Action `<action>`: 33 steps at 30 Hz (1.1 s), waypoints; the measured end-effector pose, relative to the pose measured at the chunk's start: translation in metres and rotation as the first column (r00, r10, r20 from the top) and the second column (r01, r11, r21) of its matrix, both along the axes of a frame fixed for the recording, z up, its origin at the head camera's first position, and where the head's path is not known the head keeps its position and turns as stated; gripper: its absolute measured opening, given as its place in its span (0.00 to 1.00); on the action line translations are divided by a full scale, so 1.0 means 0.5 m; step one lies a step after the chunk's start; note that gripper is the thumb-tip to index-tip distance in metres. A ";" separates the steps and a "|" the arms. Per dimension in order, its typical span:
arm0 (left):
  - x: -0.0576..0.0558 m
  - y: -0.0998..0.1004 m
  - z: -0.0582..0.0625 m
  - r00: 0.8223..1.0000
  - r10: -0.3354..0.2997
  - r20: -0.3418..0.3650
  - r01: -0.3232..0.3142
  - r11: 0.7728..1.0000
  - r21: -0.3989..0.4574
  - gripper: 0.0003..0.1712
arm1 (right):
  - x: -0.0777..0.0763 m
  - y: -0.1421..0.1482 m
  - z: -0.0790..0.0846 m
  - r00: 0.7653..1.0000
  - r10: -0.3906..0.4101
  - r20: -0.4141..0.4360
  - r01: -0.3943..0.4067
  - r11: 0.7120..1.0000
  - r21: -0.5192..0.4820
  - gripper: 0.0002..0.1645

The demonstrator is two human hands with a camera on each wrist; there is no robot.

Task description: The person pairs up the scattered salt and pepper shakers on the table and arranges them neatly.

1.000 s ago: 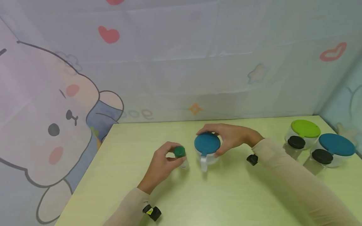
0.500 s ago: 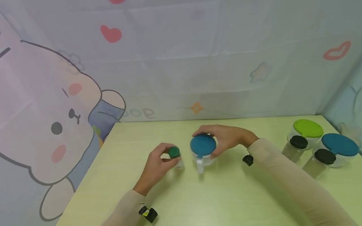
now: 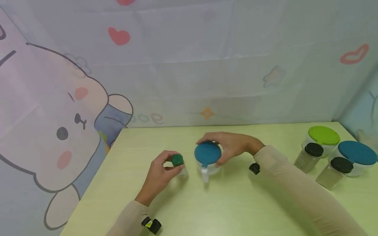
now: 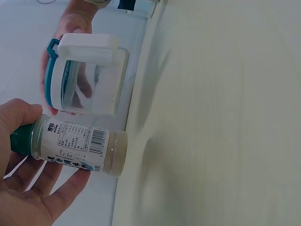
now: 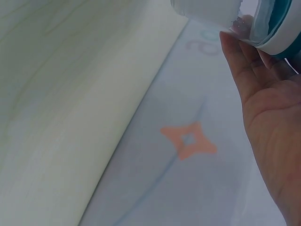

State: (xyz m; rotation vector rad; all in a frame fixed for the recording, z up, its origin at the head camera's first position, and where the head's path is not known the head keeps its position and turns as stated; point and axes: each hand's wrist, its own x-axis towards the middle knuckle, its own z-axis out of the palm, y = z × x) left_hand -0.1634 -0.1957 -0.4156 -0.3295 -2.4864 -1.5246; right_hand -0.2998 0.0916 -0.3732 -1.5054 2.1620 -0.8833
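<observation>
In the head view my left hand (image 3: 158, 171) pinches a small spice shaker bottle (image 3: 177, 160) by its green cap end, thumb in front. The left wrist view shows the bottle's printed label (image 4: 75, 142) with a barcode, and pale powder at its base. My right hand (image 3: 233, 146) grips a clear seasoning jar (image 3: 208, 153) with a blue lid and a white handle (image 3: 205, 175) that points toward me. Bottle and jar are side by side, a small gap between them. From the right wrist, only part of the jar (image 5: 211, 12) shows at the top edge.
On the right stand a green-lidded jar (image 3: 324, 135), another blue-lidded jar (image 3: 357, 152) and two black-capped shaker bottles (image 3: 308, 159). My right forearm passes close to them. A printed cloth (image 3: 189, 65) hangs behind the pale table (image 3: 230, 209).
Both hands have shifted a little left in the head view, carrying the shaker bottle and the blue-lidded jar along. The hold on each is unchanged, and the view has turned slightly.
</observation>
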 end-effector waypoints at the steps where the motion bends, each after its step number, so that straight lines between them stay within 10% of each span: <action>1: 0.000 -0.001 0.000 1.000 0.001 -0.004 -0.001 1.000 -0.001 0.19 | 0.000 -0.002 0.000 1.000 0.003 0.000 -0.003 1.000 -0.002 0.48; 33: 0.015 -0.065 0.000 0.994 0.093 -0.065 -0.097 0.994 -0.060 0.22 | -0.012 -0.084 -0.016 0.998 0.063 0.004 -0.063 0.998 -0.009 0.46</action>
